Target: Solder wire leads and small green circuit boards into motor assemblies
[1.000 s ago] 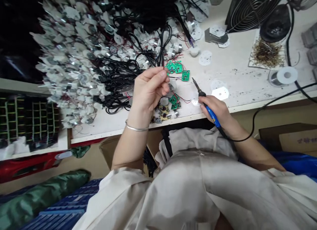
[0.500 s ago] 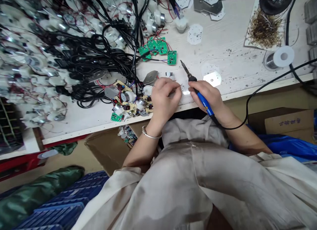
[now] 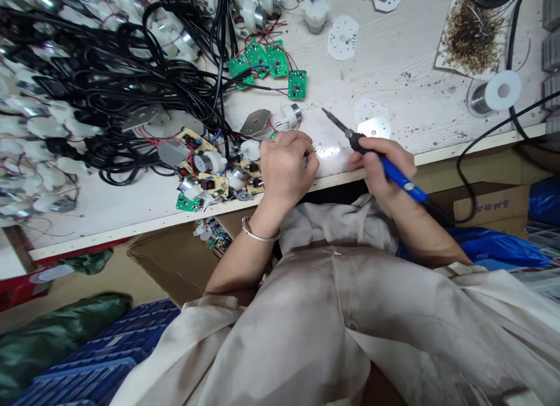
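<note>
Going left to right: a tangle of black cables (image 3: 126, 79) lies on the white bench (image 3: 394, 62), and yellow circuit boards (image 3: 212, 187) sit below it with small motors (image 3: 210, 161). Green circuit boards (image 3: 275, 59) lie above. The left hand (image 3: 286, 167) is closed in a pinch at the bench edge; whatever it holds is too small to tell, just beside a shiny round disc (image 3: 327, 152). The right hand (image 3: 385, 167) grips a blue soldering iron (image 3: 398, 174), its tip in the air. Several boards look already wired; bare metal plates (image 3: 373, 127) look untouched. A solder spool (image 3: 499, 92) sits far right.
</note>
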`<state>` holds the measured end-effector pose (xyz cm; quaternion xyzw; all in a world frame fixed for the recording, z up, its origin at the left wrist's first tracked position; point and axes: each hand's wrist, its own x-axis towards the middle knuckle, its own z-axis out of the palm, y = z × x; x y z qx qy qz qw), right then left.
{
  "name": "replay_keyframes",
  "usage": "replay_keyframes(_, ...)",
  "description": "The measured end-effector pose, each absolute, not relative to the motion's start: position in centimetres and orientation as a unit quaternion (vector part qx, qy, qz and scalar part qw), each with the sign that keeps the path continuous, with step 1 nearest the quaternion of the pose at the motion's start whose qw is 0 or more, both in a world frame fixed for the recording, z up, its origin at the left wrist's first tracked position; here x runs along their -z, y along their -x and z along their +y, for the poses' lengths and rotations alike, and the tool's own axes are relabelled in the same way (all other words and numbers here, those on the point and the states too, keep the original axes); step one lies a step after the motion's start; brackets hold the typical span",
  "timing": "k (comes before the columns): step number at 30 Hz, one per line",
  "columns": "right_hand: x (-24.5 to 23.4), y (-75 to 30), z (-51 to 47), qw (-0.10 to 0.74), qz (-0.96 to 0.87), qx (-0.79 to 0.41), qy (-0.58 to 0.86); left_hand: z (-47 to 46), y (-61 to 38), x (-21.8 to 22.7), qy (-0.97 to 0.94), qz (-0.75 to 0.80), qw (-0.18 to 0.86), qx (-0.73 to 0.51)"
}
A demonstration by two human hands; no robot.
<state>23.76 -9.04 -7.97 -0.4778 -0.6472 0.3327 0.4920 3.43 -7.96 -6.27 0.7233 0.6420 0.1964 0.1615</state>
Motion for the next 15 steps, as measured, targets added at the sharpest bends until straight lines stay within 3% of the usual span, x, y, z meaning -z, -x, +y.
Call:
replay_keyframes(6,8.3,-23.9,-8.6,0.570,-0.525,-0.393,0.494,-7.9,-3.1,6.2,-0.727,0.631,0.181,-0.203)
replay_keyframes(15,7.2,-23.7,-8.1,0.527,-0.523,-0.448,0.499,-7.8,-2.9,5.5,-0.736,0.618,0.207,-0.182)
